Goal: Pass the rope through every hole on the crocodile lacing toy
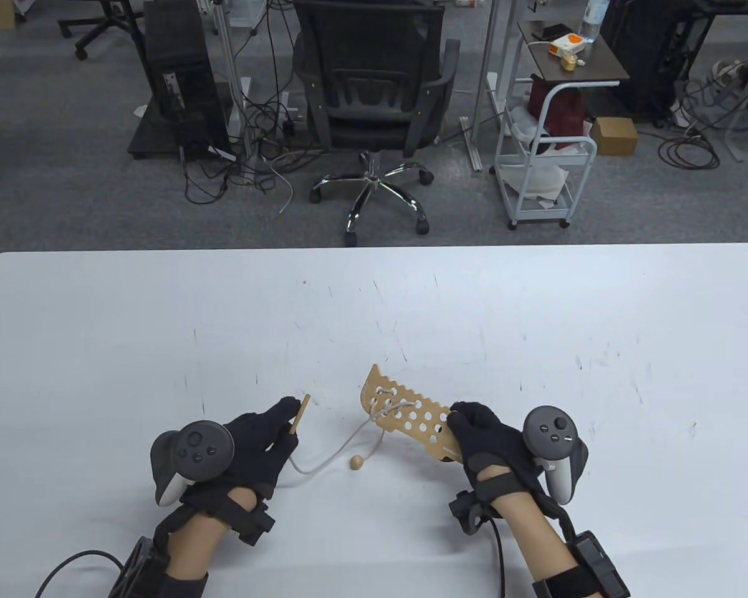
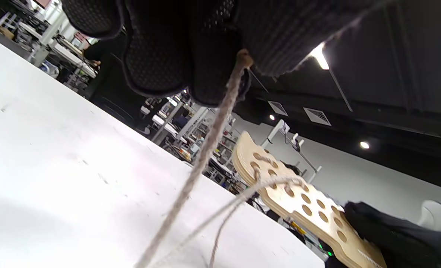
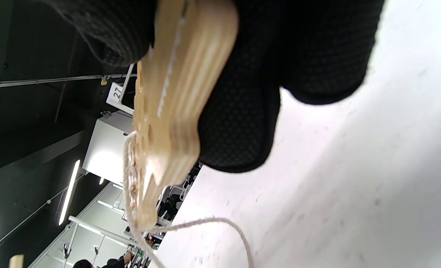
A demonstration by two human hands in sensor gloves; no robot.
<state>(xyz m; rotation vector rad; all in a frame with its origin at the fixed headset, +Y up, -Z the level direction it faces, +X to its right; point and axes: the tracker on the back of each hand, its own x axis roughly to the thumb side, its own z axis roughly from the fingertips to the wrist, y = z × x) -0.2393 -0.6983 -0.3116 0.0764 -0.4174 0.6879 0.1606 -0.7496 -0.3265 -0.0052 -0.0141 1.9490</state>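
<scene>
- The left hand (image 1: 258,439) pinches a thin wooden needle (image 1: 299,414) between its gloved fingertips (image 2: 213,74); the needle's tip sticks up past them, away from the table's near edge.
- The right hand (image 1: 483,439) grips one end of the crocodile lacing toy (image 1: 408,420), fingers curled round the wooden board, and holds it tilted up off the table (image 1: 536,311).
- In the right wrist view the board's layered edge sits clamped between thumb and fingers.
- The rope (image 1: 333,458) runs from the needle down to the tabletop, bends there, then climbs to the toy's free end, where it crosses a few of the holes.
- The holes nearer the right hand show no rope in them.
- A second strand hangs from the laced end down to a small wooden bead (image 1: 356,461), which lies on the table between the two hands.
- Both hands and the toy are close to the middle of the table's near edge; the toy's free end points toward the left hand, apart from it.
- Beyond the table's far edge stand an office chair (image 1: 374,93) and a white cart (image 1: 545,162) on grey floor.
</scene>
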